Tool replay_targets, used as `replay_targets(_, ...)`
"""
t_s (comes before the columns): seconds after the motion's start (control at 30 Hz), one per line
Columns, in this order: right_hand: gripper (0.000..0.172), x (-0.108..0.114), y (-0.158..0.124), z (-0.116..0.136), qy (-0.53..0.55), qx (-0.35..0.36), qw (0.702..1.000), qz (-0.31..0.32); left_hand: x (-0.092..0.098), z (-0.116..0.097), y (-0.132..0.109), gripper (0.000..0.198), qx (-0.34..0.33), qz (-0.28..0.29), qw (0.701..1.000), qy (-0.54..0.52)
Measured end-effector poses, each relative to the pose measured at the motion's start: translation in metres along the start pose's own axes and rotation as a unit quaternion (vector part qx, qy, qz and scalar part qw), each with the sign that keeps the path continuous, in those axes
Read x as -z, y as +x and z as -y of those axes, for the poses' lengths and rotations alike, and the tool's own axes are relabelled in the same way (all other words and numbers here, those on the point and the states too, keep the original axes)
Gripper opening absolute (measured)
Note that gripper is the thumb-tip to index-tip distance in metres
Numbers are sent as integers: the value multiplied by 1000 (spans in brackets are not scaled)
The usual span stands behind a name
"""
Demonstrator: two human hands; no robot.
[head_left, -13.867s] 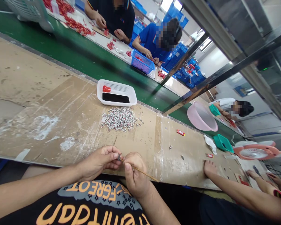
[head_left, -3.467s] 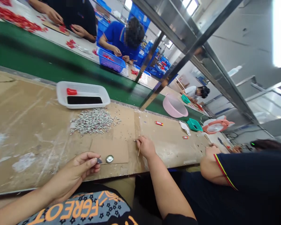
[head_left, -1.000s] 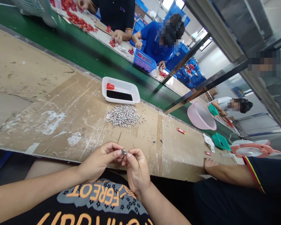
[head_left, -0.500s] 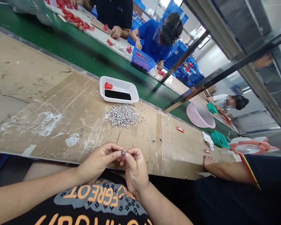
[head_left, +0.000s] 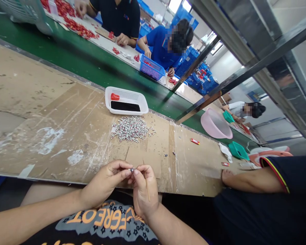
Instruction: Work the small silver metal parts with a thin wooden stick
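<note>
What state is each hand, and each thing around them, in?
Left hand: pinching
Right hand: gripping
Small dark metallic piece: held between both hands' fingers
Thin brown stick: held in the right hand
White perforated plastic basket: upright, holding red plastic piece and black flat slab
Heap of small silvery-white pieces: loose on brown cardboard
Blue plastic basket: holding red pieces

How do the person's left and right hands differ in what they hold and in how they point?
The left hand shows only a small dark piece at its fingertips; the right hand also holds a thin stick.
The left hand points mostly rightward in the picture, while the right hand points mostly upward.
Both are bare, and their fingertips meet at the same small dark piece.
</note>
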State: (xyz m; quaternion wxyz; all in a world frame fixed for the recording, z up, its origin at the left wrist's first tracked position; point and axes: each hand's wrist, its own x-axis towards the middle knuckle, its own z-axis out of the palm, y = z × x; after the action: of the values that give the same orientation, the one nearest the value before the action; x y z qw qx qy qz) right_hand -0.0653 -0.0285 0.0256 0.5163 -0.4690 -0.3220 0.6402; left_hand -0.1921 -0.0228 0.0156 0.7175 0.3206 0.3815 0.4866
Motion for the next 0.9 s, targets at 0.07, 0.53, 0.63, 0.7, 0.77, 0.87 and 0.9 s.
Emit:
replay_targets(0.07, 18, 0, 0, -1, -2, 4, 1000, 1, 0, 0, 0, 14, -3, -7, 1000, 13)
replay_targets(0.53, 15, 4, -2, -13, -29, 14, 999, 10, -1, -1, -3, 15, -28, -39, 997, 66)
replay_targets(0.63, 16, 4, -3, -13, -26, 15, 999, 17, -2, -2, -4, 17, -22, -46, 997, 58)
replay_targets(0.7, 15, 4, -4, -10, -11, 9, 999, 30, -2, -2, -4, 18, -1, -33, 999, 30)
replay_targets(0.77, 12, 4, -4, -8, 8, -1, 999, 40, -1, -2, -4, 18, 14, -27, 999, 10)
replay_targets(0.87, 11, 5, -5, -7, 12, -10, 999, 50, 0, -1, -3, 20, 9, -50, 999, 15)
replay_targets(0.9, 12, 5, -5, -8, 8, -12, 998, 54, 0, -2, -3, 21, 6, -57, 998, 16)
